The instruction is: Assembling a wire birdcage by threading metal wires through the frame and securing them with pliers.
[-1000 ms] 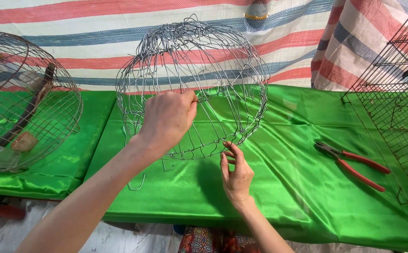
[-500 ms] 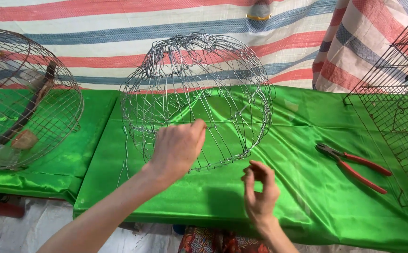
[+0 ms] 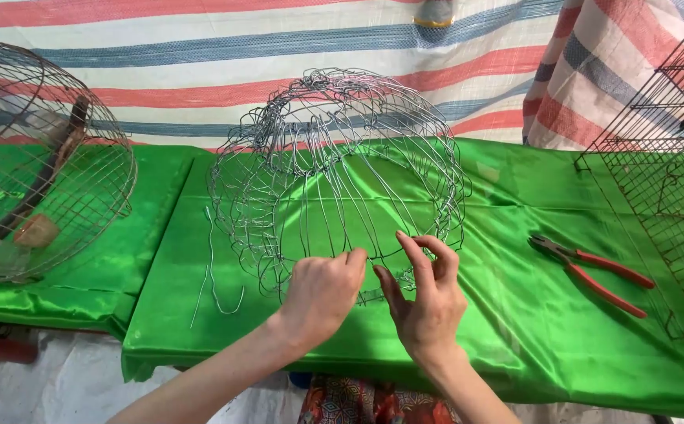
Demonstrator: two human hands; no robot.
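A dome-shaped wire frame (image 3: 334,157) made of thin silver wires rests tilted on the green satin cloth (image 3: 515,314). My left hand (image 3: 322,294) pinches the frame's lower rim at its near edge. Right beside it, my right hand (image 3: 424,302) holds the same rim with thumb and fingers, the index finger raised. Both hands meet at one spot on the rim wire.
Red-handled pliers (image 3: 593,271) lie on the cloth to the right. A loose bent wire (image 3: 216,275) lies left of the frame. A round wire cage (image 3: 36,165) stands at far left, a square mesh cage (image 3: 664,165) at far right. Striped tarp hangs behind.
The wire frame has dropped lower and tilted toward me. Both hands moved down and together, now meeting on the near rim.
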